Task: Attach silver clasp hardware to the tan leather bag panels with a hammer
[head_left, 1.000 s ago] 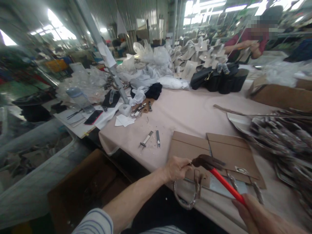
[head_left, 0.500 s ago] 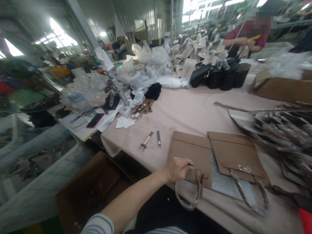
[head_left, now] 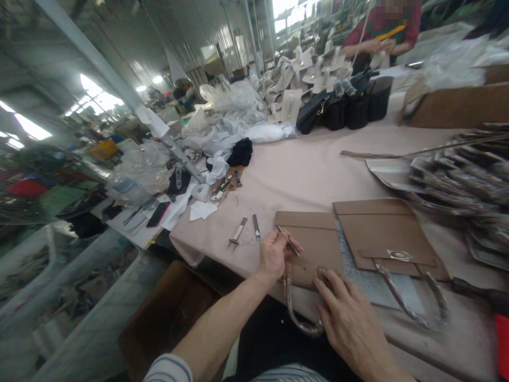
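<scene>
My left hand [head_left: 274,253] is closed around a thin metal rod-shaped tool [head_left: 289,241], held slanted above a brown leather bag panel [head_left: 308,220]. My right hand [head_left: 350,313] lies over that panel's lower right corner, fingers stretched out and touching a small strap loop [head_left: 321,271]; the fingers partly hide the loop and strap end. A plastic-wrapped handle [head_left: 293,313] curves down from the panel over the table edge. To the right lies a similar brown panel [head_left: 374,231] with a metal plate [head_left: 400,255] and its own wrapped handle [head_left: 397,294].
On the table left of the panels lie a pronged metal tool [head_left: 237,233] and a flat metal tool [head_left: 256,227]. Wrapped brown pieces [head_left: 449,175] are piled at right. Black bags [head_left: 345,111] stand at the back, near a person [head_left: 382,37]. A red-and-black object [head_left: 501,329] sits far right.
My right hand has come into view and onto the panel's strap loop. The left hand has shifted up and left, its tool now tilted across the panel. The view has turned slightly.
</scene>
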Demonstrator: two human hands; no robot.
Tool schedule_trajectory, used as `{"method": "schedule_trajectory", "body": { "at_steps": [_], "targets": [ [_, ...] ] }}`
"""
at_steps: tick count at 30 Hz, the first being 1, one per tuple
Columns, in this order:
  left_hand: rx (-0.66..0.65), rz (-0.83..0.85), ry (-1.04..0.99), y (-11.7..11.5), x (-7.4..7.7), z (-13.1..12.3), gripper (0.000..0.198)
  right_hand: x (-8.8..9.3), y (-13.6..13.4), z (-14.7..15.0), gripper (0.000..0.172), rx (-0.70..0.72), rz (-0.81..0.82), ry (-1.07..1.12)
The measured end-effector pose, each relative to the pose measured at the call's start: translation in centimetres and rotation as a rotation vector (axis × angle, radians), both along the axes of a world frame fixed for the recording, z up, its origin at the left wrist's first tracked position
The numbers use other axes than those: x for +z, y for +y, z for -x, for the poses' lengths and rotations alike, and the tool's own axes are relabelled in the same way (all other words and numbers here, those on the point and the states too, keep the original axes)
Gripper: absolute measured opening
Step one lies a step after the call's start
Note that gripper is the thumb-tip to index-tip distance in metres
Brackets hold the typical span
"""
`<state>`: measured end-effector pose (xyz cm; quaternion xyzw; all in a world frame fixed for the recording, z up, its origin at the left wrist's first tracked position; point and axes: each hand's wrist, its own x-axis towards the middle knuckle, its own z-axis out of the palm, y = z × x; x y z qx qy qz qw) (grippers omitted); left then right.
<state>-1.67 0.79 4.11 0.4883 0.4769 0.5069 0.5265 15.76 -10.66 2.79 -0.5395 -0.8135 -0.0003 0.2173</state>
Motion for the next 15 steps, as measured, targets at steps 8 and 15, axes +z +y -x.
{"method": "schedule_trajectory", "body": {
  "at_steps": [8,15],
  "targets": [
    [0.125,-0.124,0.939,4.9,0.6,3.5,0.016,-0.1,-0.2,0.2,0.042,-0.258,0.034,-0.112],
    [0.155,-0.212,0.998,0.4,-1.0,4.2,0.013,-0.5,-1.4,0.9,0.050,-0.427,0.380,-0.105]
  ]
}}
